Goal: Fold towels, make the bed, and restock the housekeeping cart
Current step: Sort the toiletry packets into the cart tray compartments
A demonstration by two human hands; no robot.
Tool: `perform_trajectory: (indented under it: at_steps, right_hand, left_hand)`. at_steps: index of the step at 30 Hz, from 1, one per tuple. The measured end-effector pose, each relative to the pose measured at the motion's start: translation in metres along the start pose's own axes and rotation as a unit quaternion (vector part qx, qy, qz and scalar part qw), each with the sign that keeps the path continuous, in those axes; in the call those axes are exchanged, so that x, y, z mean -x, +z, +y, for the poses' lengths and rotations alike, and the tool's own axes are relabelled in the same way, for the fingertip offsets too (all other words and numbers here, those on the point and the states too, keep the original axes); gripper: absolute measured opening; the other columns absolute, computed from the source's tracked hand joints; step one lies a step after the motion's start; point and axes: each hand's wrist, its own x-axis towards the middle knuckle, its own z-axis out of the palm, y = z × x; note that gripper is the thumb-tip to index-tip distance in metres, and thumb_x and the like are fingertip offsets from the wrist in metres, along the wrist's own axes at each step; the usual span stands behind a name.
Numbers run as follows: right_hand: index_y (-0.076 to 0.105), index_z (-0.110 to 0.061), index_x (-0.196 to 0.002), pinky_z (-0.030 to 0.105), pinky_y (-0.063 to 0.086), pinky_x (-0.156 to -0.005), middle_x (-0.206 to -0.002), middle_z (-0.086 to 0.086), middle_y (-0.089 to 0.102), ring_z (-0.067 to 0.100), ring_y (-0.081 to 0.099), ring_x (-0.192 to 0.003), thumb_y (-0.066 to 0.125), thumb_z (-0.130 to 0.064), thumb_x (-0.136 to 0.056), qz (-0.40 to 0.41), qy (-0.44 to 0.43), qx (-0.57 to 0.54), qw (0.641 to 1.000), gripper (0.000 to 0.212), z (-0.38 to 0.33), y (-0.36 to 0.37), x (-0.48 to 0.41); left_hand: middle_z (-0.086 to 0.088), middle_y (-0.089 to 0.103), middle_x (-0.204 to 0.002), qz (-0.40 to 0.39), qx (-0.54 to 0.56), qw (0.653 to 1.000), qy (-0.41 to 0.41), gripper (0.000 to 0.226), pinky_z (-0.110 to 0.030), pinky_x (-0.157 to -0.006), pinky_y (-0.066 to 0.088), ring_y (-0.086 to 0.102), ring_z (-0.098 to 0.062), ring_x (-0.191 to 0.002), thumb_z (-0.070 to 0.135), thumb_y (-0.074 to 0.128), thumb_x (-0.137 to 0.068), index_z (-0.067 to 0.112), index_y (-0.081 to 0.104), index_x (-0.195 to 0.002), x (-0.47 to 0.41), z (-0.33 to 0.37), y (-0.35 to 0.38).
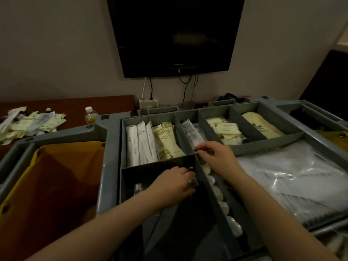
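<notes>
Dim room, pale wall, dark television (pixel 175 34) mounted high with cables hanging below it. Brown worktop (pixel 75 108) at far left carries a loose pile of cream sachets (pixel 28 123) and a small bottle of yellow liquid (pixel 90 114), which stands upright near the pile.

Housekeeping cart (pixel 111 185): grey plastic top tray, directly below the camera. A yellow bag (pixel 37 166) lines the open bin on its left side.

Back row of compartments, left to right:
- long white packets (pixel 139 144), lying lengthwise
- long cream packets (pixel 165 142)
- clear-wrapped packets (pixel 194 134)
- small cream squares (pixel 226 130), heaped
- one large cream pouch (pixel 261 127)

Front right compartment holds clear plastic bags (pixel 291 176). The narrow channel beside it holds a row of small white rounded pieces (pixel 222 206).

Left hand (pixel 175 183) is inside the dark front-left compartment, its fingers curled round a small clear item (pixel 193 182) against the divider. A second clear bottle (pixel 138 187) lies in the same compartment, just left of the wrist.

Right hand (pixel 216 155) is over the divider junction, thumb and forefinger pinching the near end of the clear-wrapped packets. The other fingers are loosely bent.
</notes>
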Motion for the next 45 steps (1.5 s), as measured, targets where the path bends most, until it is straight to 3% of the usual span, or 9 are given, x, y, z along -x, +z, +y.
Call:
perform_trajectory:
  at_steps: [6,11,16,22,26,30,33,41,45]
  right_hand:
    - [0.068,-0.021,-0.103,0.013,0.044,-0.077,-0.094,-0.012,0.061,0.003,0.056,-0.09,0.056,-0.015,-0.093,0.04,0.015,-0.075,0.996,0.017,0.018,-0.009,0.004]
    - [0.066,-0.024,-0.098,0.008,0.042,-0.066,-0.089,-0.013,0.062,-0.002,0.056,-0.083,0.054,-0.015,-0.094,0.082,0.035,-0.154,0.984,0.015,0.033,-0.036,0.01]
    - [0.061,-0.027,-0.092,0.008,0.041,-0.059,-0.086,-0.014,0.06,-0.003,0.056,-0.079,0.051,-0.013,-0.095,0.096,0.063,-0.203,0.972,0.018,0.05,-0.049,0.024]
    - [0.063,-0.03,-0.09,0.022,0.05,-0.071,-0.087,-0.008,0.064,0.006,0.06,-0.082,0.053,-0.013,-0.094,0.048,0.037,-0.209,0.976,0.02,0.044,-0.036,0.028]
    - [0.065,-0.026,-0.094,0.023,0.048,-0.07,-0.088,-0.007,0.063,0.006,0.059,-0.083,0.053,-0.014,-0.094,0.033,0.035,-0.205,0.978,0.017,0.044,-0.034,0.027]
    - [0.063,-0.03,-0.089,0.02,0.045,-0.068,-0.085,-0.011,0.064,0.004,0.058,-0.082,0.055,-0.015,-0.093,0.016,0.04,-0.183,0.982,0.018,0.044,-0.032,0.026]
    - [0.065,-0.026,-0.094,0.017,0.043,-0.065,-0.085,-0.011,0.063,0.003,0.058,-0.081,0.055,-0.015,-0.093,-0.002,0.049,-0.171,0.984,0.015,0.044,-0.03,0.026]
    - [0.066,-0.024,-0.098,0.021,0.046,-0.07,-0.083,-0.015,0.06,0.003,0.056,-0.08,0.054,-0.015,-0.093,-0.009,0.033,-0.159,0.987,0.016,0.045,-0.029,0.027]
    - [0.065,-0.024,-0.095,0.02,0.043,-0.065,-0.083,-0.011,0.062,0.006,0.057,-0.078,0.053,-0.014,-0.093,0.018,0.028,-0.189,0.982,0.016,0.045,-0.029,0.028]
  left_hand:
    - [0.004,0.028,-0.149,-0.009,0.012,0.999,-0.038,0.075,-0.031,-0.106,0.039,0.038,-0.018,-0.13,0.049,0.065,-0.081,0.025,0.033,-0.144,-0.007,0.011,0.027]
    - [0.006,0.022,-0.15,0.001,0.023,0.994,-0.107,0.069,-0.026,-0.099,0.043,0.045,-0.017,-0.124,0.033,0.067,-0.084,0.026,0.033,-0.143,-0.009,0.021,0.031]
    - [0.005,0.048,-0.135,0.035,0.124,0.979,-0.158,0.047,-0.018,-0.091,0.041,0.052,-0.011,-0.114,0.02,0.067,-0.084,0.022,0.053,-0.129,-0.016,0.026,0.026]
    - [0.007,0.062,-0.108,0.089,0.366,0.893,-0.245,0.037,-0.02,-0.087,0.051,0.059,-0.004,-0.098,0.012,0.068,-0.084,0.019,0.061,-0.119,-0.018,0.014,0.018]
    - [-0.002,0.064,-0.09,0.174,0.531,0.773,-0.3,0.02,-0.014,-0.061,0.054,0.064,-0.009,-0.077,0.01,0.054,-0.094,0.008,0.062,-0.113,-0.026,0.021,0.008]
    - [-0.007,0.064,-0.09,0.212,0.561,0.712,-0.365,0.011,-0.024,-0.065,0.057,0.066,-0.014,-0.073,0.019,0.055,-0.095,0.012,0.062,-0.098,-0.041,0.027,0.009]
    - [-0.006,0.066,-0.089,0.26,0.518,0.704,-0.411,0.015,-0.037,-0.076,0.059,0.068,-0.018,-0.077,0.029,0.058,-0.092,0.014,0.061,-0.091,-0.053,0.033,0.018]
    - [-0.01,0.064,-0.098,0.26,0.556,0.629,-0.478,0.044,-0.038,-0.084,0.054,0.064,-0.022,-0.087,0.046,0.047,-0.095,0.005,0.055,-0.11,-0.057,0.036,0.027]
    - [-0.012,0.057,-0.11,0.285,0.66,0.51,-0.473,0.04,-0.038,-0.085,0.052,0.06,-0.027,-0.099,0.039,0.043,-0.099,0.006,0.048,-0.121,-0.054,0.042,0.022]
